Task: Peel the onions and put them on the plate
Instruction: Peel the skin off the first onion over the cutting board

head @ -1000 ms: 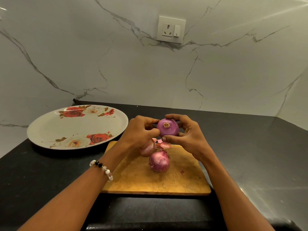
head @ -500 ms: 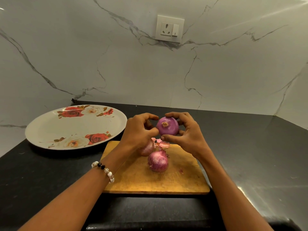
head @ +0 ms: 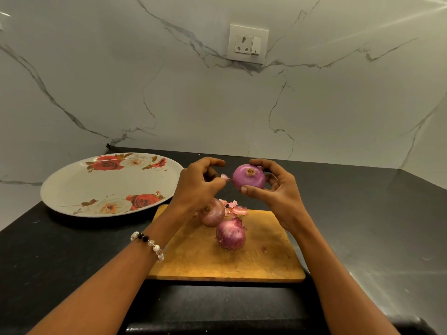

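Fingers of the right hand (head: 273, 189) curl round a near-bare onion (head: 249, 180) held above the board (head: 225, 259); the left hand (head: 200, 187) pinches a skin flake (head: 225, 177); peeling looks nearly done; next, probably drop the flake and carry the onion to the plate (head: 72, 187), left of the board.

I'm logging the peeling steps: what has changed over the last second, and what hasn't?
The left hand has drawn away leftward from the held onion, pinching a small strip of skin it has pulled off. A gap now shows between that hand and the onion. The right hand keeps its grip on the onion. The two onions on the cutting board, the peel scraps and the plate stayed put.
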`<state>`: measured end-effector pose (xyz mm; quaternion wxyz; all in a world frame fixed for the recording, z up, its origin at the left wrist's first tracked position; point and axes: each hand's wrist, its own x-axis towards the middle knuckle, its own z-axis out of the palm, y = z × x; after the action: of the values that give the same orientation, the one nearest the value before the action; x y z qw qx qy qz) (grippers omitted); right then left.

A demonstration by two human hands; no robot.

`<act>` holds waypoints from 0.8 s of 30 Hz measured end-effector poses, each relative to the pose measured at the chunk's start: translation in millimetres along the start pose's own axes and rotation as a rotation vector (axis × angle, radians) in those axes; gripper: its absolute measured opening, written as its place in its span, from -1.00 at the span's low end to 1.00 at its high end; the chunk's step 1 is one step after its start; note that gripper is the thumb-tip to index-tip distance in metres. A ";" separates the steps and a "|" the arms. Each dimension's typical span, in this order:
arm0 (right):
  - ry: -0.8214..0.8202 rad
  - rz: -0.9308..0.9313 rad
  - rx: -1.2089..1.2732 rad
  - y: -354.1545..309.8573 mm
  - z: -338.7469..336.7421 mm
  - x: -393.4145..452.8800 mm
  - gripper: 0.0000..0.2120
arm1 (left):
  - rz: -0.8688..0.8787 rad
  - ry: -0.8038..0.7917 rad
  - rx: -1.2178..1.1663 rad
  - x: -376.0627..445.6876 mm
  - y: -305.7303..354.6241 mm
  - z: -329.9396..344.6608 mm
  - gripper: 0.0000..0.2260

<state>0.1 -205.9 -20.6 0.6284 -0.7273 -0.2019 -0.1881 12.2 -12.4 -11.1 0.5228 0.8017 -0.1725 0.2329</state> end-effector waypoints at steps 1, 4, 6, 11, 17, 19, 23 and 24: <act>0.016 0.014 0.023 -0.3 -0.4 0.0 -0.38 | -0.001 -0.001 0.002 -0.1 0.1 -0.2 -0.76; 0.046 0.052 0.101 -0.1 -2.0 0.4 -0.43 | -0.002 -0.026 0.007 -0.8 0.2 0.3 -0.85; 0.056 0.078 0.149 0.4 -2.4 1.2 -0.41 | -0.004 -0.047 0.018 -1.3 0.5 0.3 -0.89; 0.063 0.127 0.264 0.6 -4.2 3.7 -0.40 | 0.004 -0.105 0.046 -3.0 3.0 1.6 -0.89; 0.031 0.153 0.298 0.4 -4.4 4.2 -0.38 | 0.047 -0.029 0.113 -2.3 -1.4 7.1 -0.86; 0.017 0.151 0.275 2.2 -4.0 3.8 -0.38 | 0.028 -0.013 0.119 -0.6 -3.4 7.6 -0.80; -0.025 0.121 0.177 5.2 -2.0 2.2 -0.37 | -0.063 -0.055 0.115 0.7 -4.4 8.0 -0.75; -0.030 0.110 0.144 5.1 -1.0 1.7 -0.37 | -0.081 -0.070 0.121 0.6 -4.4 8.1 -0.76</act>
<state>4.2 -207.5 -23.8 0.6854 -0.6930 -0.1840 -0.1271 16.5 -18.2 -16.9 0.4758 0.8459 -0.1439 0.1934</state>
